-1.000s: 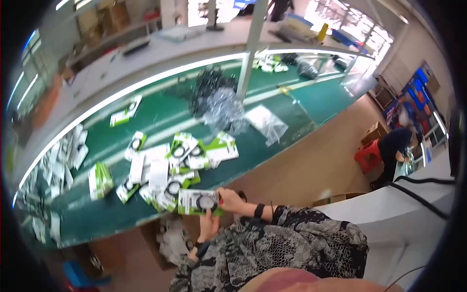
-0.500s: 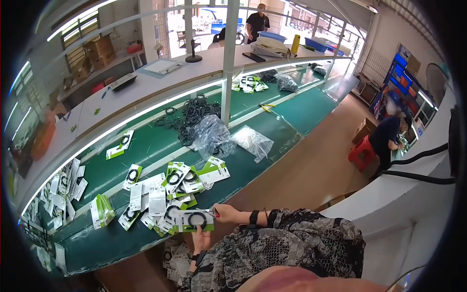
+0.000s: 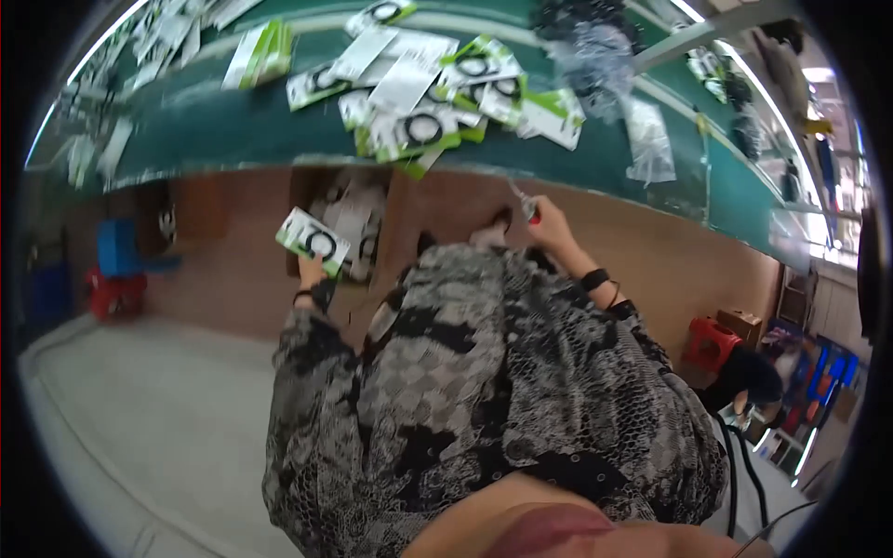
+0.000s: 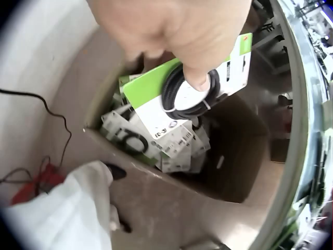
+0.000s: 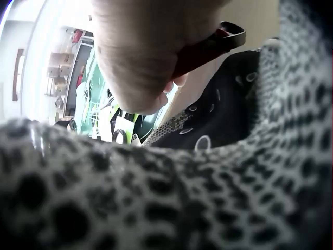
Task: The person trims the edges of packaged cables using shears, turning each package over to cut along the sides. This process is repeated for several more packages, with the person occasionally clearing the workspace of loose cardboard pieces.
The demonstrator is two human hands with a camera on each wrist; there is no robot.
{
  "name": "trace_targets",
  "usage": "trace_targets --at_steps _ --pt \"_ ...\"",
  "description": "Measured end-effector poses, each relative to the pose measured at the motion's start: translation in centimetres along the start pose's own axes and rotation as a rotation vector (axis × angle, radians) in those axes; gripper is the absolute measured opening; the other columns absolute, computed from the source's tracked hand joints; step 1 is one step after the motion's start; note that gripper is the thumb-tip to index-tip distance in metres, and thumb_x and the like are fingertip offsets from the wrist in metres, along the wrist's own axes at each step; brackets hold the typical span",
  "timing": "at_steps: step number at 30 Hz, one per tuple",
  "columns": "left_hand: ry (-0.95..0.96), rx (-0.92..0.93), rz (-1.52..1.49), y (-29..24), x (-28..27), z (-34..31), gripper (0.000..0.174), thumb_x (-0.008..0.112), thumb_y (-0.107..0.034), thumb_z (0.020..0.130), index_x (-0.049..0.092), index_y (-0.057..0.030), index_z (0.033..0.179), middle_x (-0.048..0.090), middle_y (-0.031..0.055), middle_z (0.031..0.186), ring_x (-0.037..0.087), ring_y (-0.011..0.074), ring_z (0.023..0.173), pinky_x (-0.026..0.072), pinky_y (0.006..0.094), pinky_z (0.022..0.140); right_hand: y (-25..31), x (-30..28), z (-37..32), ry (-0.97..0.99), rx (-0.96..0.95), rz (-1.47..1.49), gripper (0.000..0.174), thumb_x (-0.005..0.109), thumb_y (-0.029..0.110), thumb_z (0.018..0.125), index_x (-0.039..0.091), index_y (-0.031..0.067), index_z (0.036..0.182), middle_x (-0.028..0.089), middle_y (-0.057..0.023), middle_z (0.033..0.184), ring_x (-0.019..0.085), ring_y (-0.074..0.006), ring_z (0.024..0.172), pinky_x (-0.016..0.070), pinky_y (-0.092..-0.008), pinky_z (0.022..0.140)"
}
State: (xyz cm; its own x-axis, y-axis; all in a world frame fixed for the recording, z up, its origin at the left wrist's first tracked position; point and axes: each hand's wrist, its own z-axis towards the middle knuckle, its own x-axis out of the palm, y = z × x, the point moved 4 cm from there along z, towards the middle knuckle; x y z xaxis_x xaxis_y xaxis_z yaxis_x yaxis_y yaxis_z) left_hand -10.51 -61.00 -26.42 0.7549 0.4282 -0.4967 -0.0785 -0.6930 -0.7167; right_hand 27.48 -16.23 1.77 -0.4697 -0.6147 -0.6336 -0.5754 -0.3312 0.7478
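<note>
1. Basically, card [image 4: 143, 96] is in the left hand [image 3: 313, 272], over the open box [image 4: 244, 151], tilted, apart from the cards in it [image 4: 174, 153].
2. Left fingers: clamped on card. One fingertip [image 4: 197, 80] presses at the middle of the black coil [image 4: 171, 99]; the others are partly hidden behind, exact contact can't tell.
3. Handling, my read: light, thin, fairly stiff flat, but will bend or crease if pinched hard at a corner. Printed face looks smooth, so could slip under a loose pinch.
4. Coil looks rubbery and springy, held by white ties [image 4: 206, 104]. Likely most of the weight, so card should swing if held far from it.
5. Best hold: across coil and card back, or flat on both faces beside coil. Avoid tugging coil or ties; not fragile otherwise.
6. Right fingers: curled round the red handle [image 5: 200, 57] of a tool, beside the surface [image 3: 205, 126] edge. Tip detail too blurred to tell.
7. More cards [image 3: 409, 93] lie overlapped on surface. Lift by a free edge, else neighbours may drag along.
</note>
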Motion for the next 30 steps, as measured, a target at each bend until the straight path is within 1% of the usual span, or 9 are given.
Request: trace_targets --at_steps 1,4,10,12,15,20,24,27,30 --pt "-0.402 -0.402 -0.337 -0.5 0.6 -2.0 0.059 0.065 -0.028 0.089 0.044 0.0093 0.13 0.055 0.0264 0.122 0.053 0.0378 0.111 0.0444 0.044 0.09 -0.6 -0.1 -0.6 0.036 0.016 -0.032 0.03 0.066 0.02 0.078 0.056 0.0015 0.099 0.06 -0.0181 0.088 0.06 -0.0292 0.081 0.0471 -0.0341 0.075" --pt "-0.571 -0.52 0.04 -4.9 -0.8 -2.7 0.063 0.063 -0.027 0.09 0.04 0.0111 0.134 0.047 0.0295 0.131 0.045 0.0389 0.122 0.0414 0.0452 0.097 -0.5 -0.7 -0.9 0.068 -0.001 -0.074 0.032 0.067 0.02 0.079 0.055 0.0011 0.101 0.059 -0.017 0.086 0.059 -0.0275 0.08 0.0467 -0.0336 0.074" --pt "-0.606 0.702 0.292 -31.2 3.6 1.3 0.051 0.073 -0.011 0.074 0.055 -0.0016 0.121 0.059 0.018 0.111 0.054 0.0356 0.106 0.0412 0.0434 0.092 -2.3 -2.1 -1.6 0.043 0.082 -0.02 0.035 0.068 0.023 0.081 0.053 0.0013 0.103 0.055 -0.0098 0.081 0.055 -0.0207 0.075 0.0452 -0.0332 0.071" --pt "-0.426 0.95 0.324 -37.9 6.7 3.2 0.057 0.077 -0.016 0.07 0.054 -0.0049 0.121 0.056 0.0155 0.117 0.051 0.0333 0.111 0.038 0.0436 0.095 -2.1 -2.3 -1.7 0.066 0.097 -0.014 0.035 0.068 0.023 0.081 0.053 0.0013 0.104 0.054 -0.0089 0.08 0.053 -0.0197 0.075 0.0451 -0.0328 0.071" --pt "-0.307 1.003 0.789 -42.6 10.7 5.2 0.053 0.076 -0.019 0.069 0.055 -0.0044 0.116 0.055 0.0142 0.116 0.047 0.0341 0.115 0.0317 0.0446 0.103 -1.5 -3.4 -2.3 0.102 0.127 -0.009 0.036 0.068 0.024 0.082 0.054 0.0014 0.105 0.052 -0.007 0.08 0.051 -0.0176 0.075 0.0449 -0.032 0.072" --pt "-0.091 0.906 0.927 -44.4 10.8 7.8 0.051 0.075 -0.018 0.07 0.055 -0.005 0.116 0.058 0.0123 0.109 0.053 0.0344 0.108 0.0401 0.0443 0.095 -1.9 -6.2 -3.6 0.029 0.199 -0.002 0.038 0.07 0.021 0.079 0.056 0.0014 0.108 0.059 -0.0122 0.088 0.057 -0.0241 0.081 0.047 -0.0347 0.077" --pt "0.037 0.612 0.344 -45.7 6.6 6.3 0.039 0.07 -0.015 0.081 0.055 -0.0034 0.115 0.06 0.0095 0.107 0.061 0.0287 0.098 0.0488 0.0404 0.087 -0.4 -7.1 -2.9 -0.089 0.111 0.088 0.038 0.07 0.021 0.08 0.055 0.0016 0.109 0.056 -0.0104 0.086 0.054 -0.0227 0.079 0.0464 -0.0339 0.075" --pt "0.417 0.192 -0.857 -49.1 5.6 1.0 0.031 0.059 -0.015 0.092 0.052 -0.0011 0.118 0.061 0.0087 0.109 0.063 0.021 0.094 0.0532 0.0349 0.082 3.0 -8.5 -1.4 -0.162 -0.047 0.057 0.04 0.07 0.021 0.081 0.054 0.0017 0.111 0.054 -0.0086 0.084 0.052 -0.0209 0.077 0.0454 -0.0324 0.073" --pt "0.512 0.294 -1.006 -53.9 6.1 -4.1 0.03 0.054 -0.016 0.095 0.049 -0.0002 0.12 0.06 0.0086 0.113 0.062 0.0175 0.098 0.0533 0.0333 0.084 8.4 -10.4 0.3 -0.222 -0.18 -0.088 0.039 0.069 0.016 0.078 0.055 0.002 0.111 0.057 -0.0121 0.091 0.055 -0.0282 0.082 0.046 -0.0352 0.077"
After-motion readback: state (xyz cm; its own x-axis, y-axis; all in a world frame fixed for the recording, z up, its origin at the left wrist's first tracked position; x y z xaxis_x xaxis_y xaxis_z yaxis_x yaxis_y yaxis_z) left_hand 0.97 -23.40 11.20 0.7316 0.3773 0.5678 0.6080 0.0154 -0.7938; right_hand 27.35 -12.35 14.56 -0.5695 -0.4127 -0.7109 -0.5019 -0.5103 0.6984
